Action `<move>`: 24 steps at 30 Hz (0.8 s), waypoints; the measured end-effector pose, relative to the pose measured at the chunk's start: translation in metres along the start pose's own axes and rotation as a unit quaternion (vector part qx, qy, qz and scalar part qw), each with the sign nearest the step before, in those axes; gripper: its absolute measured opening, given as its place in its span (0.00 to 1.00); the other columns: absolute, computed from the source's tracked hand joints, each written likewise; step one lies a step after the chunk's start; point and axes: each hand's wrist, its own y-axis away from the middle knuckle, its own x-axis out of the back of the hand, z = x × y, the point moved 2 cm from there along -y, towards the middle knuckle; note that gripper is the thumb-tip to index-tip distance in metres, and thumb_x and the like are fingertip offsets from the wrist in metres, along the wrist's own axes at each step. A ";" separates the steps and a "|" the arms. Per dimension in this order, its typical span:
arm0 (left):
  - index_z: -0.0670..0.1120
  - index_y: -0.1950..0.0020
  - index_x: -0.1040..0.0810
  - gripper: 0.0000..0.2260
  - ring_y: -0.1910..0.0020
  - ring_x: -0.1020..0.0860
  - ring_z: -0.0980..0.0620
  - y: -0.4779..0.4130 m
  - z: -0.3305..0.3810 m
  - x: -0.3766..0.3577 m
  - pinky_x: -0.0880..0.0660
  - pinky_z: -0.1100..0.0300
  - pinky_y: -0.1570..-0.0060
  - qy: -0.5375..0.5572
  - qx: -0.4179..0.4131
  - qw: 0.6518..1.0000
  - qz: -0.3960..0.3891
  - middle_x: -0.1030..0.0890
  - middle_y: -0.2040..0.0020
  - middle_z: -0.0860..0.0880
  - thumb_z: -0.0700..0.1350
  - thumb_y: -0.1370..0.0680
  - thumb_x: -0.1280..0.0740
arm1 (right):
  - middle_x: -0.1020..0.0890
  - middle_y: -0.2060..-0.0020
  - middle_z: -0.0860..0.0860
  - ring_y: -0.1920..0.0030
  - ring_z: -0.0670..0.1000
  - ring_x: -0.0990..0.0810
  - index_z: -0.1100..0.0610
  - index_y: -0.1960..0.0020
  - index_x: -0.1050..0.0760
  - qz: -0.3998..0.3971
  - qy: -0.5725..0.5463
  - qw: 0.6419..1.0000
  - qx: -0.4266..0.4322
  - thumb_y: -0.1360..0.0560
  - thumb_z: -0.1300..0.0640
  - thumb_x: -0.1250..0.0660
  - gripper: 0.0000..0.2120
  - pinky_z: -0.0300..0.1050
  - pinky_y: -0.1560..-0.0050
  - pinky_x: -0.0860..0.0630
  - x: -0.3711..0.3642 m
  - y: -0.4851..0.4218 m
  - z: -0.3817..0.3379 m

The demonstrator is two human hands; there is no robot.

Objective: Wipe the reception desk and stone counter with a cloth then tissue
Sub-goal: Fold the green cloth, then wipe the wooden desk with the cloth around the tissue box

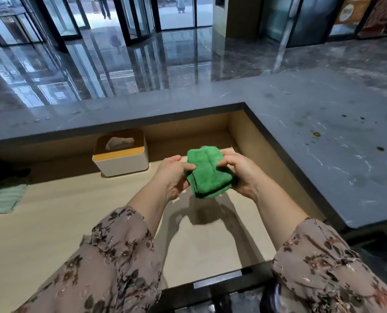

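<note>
A polished dark marble floor filled the upper half of the frame, mirroring daylight from black-framed glass doors along the top edge, with a curved glass entrance at upper left, a pale pillar right of centre and a banner at upper right.

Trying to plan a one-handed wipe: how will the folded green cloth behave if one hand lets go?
Probably floppy: the green cloth is a soft, fuzzy fold, dented where the left hand and right hand pinch it. Likely light, since a pinch holds it up. Its nap looks grippy, so slipping seems unlikely.
</note>
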 end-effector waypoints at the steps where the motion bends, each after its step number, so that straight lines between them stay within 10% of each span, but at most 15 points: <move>1: 0.45 0.29 0.35 0.27 0.56 0.20 0.48 -0.003 -0.005 -0.001 0.22 0.57 0.64 -0.015 -0.006 1.000 -0.007 0.21 0.50 0.41 0.27 0.25 0.36 | 0.21 0.48 0.58 0.50 0.58 0.20 0.55 0.37 0.27 0.028 0.040 0.998 0.032 0.29 0.69 0.36 0.23 0.50 0.51 0.22 0.006 -0.001 0.004; 10: 0.47 0.37 0.29 0.19 0.54 0.20 0.46 -0.018 -0.056 0.006 0.21 0.53 0.53 -0.170 -0.006 0.983 -0.071 0.17 0.49 0.41 0.32 0.25 0.33 | 0.23 0.38 0.58 0.40 0.56 0.23 0.62 0.33 0.27 0.243 0.193 0.946 0.091 0.25 0.73 0.41 0.22 0.45 0.41 0.27 0.085 0.027 0.079; 14: 0.42 0.40 0.25 0.14 0.53 0.21 0.48 -0.025 -0.076 0.064 0.23 0.54 0.49 -0.286 -0.077 0.955 0.008 0.19 0.46 0.41 0.33 0.25 0.34 | 0.36 0.30 0.60 0.35 0.62 0.30 0.58 0.29 0.32 0.260 0.552 0.792 -0.002 0.23 0.61 0.41 0.22 0.51 0.38 0.32 0.099 0.036 0.129; 16: 0.43 0.37 0.25 0.17 0.46 0.23 0.48 -0.019 -0.083 0.088 0.27 0.57 0.41 -0.419 -0.127 0.899 0.012 0.22 0.39 0.43 0.36 0.26 0.32 | 0.38 0.29 0.62 0.33 0.63 0.34 0.60 0.33 0.29 0.280 0.665 0.689 0.065 0.24 0.55 0.36 0.21 0.55 0.38 0.32 0.097 0.038 0.132; 20: 0.47 0.22 0.43 0.39 0.24 0.41 0.51 0.003 -0.099 0.118 0.43 0.57 0.29 -0.703 -0.178 0.688 -0.006 0.39 0.23 0.50 0.55 0.28 0.30 | 0.44 0.24 0.63 0.24 0.62 0.45 0.62 0.25 0.40 0.208 0.743 0.621 0.140 0.21 0.44 0.43 0.31 0.56 0.26 0.46 0.095 0.024 0.133; 24: 0.47 0.21 0.57 0.48 0.22 0.56 0.55 0.019 -0.114 0.140 0.56 0.58 0.27 -0.735 -0.203 0.647 -0.023 0.54 0.20 0.51 0.61 0.30 0.31 | 0.52 0.23 0.60 0.23 0.59 0.54 0.57 0.22 0.54 0.165 0.785 0.592 0.070 0.31 0.37 0.74 0.44 0.53 0.24 0.55 0.098 0.006 0.150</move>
